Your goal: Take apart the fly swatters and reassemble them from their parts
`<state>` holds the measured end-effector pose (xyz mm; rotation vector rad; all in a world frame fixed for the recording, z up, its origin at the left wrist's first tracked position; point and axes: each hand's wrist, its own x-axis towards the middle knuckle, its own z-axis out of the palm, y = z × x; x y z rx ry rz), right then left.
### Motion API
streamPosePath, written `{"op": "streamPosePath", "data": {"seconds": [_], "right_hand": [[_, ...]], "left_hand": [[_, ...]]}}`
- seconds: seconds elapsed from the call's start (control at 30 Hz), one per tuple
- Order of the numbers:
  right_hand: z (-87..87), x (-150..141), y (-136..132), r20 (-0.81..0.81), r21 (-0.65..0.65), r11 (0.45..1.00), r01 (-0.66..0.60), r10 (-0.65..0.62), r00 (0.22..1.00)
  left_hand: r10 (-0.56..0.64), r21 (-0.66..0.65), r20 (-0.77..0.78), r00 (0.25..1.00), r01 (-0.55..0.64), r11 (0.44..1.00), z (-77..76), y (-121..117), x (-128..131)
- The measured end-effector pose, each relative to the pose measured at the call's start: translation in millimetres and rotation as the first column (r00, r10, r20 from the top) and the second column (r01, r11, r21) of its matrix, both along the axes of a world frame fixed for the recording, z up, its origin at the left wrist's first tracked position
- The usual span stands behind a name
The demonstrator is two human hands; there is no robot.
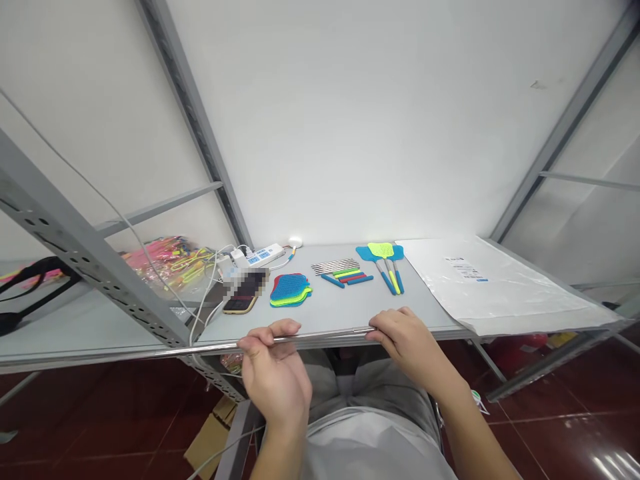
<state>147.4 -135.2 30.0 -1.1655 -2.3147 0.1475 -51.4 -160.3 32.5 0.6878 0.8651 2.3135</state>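
A long, thin metal telescopic rod runs sideways along the front edge of the shelf, held in both hands. My left hand is closed on its middle part, palm up, and the rod continues to the left past it. My right hand pinches the right-hand end. Beyond my hands lie a stack of mesh fly swatter heads in blue, green and red, a row of short metal rods, and several coloured handle tubes. Three fly swatters with heads and handles lie to their right.
A phone lies at the left by a white power strip with cables. A white plastic bag covers the right side of the shelf. A metal post stands at the left, with a bag of colourful items behind it.
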Motion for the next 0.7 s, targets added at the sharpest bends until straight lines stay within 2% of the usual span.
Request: {"op": "streamPosePath", "data": {"seconds": [0.07,0.2,0.37,0.47,0.53,0.57,0.63,0.7], "right_hand": [[-0.3,3,2,-0.027,-0.032,0.999,-0.023,0.022,0.999],[-1.7,15,7,-0.085,-0.081,0.997,-0.021,0.014,0.996],[-5.6,45,17,-0.193,-0.141,0.984,0.105,-0.131,0.972],[-5.7,58,19,-0.364,-0.202,0.97,0.135,-0.202,0.909],[-5.5,61,18,-0.549,-0.243,0.964,0.108,-0.229,0.804],[-5.8,60,18,-0.664,-0.264,0.961,0.081,-0.242,0.708],[-7.6,54,19,-0.85,-0.288,0.957,0.026,-0.268,0.453],[-10.7,44,21,-0.936,-0.292,0.956,-0.012,-0.283,0.211]], "left_hand": [[0.015,0.012,-0.017,1.0,-0.015,1.0,3.9,0,-5],[-0.058,0.034,-0.028,0.998,0.059,0.998,3.9,2,-4],[-0.137,-0.031,-0.029,0.99,0.136,0.99,-4.3,4,10],[-0.162,-0.047,-0.032,0.986,0.161,0.986,-8.7,6,14],[-0.15,-0.048,-0.024,0.988,0.149,0.988,-11.0,9,13],[-0.138,-0.048,-0.017,0.99,0.137,0.989,-12.0,12,11],[-0.111,-0.053,-0.007,0.994,0.11,0.992,-14.1,17,7],[-0.1,-0.073,-0.022,0.995,0.098,0.993,-16.5,21,5]]}}
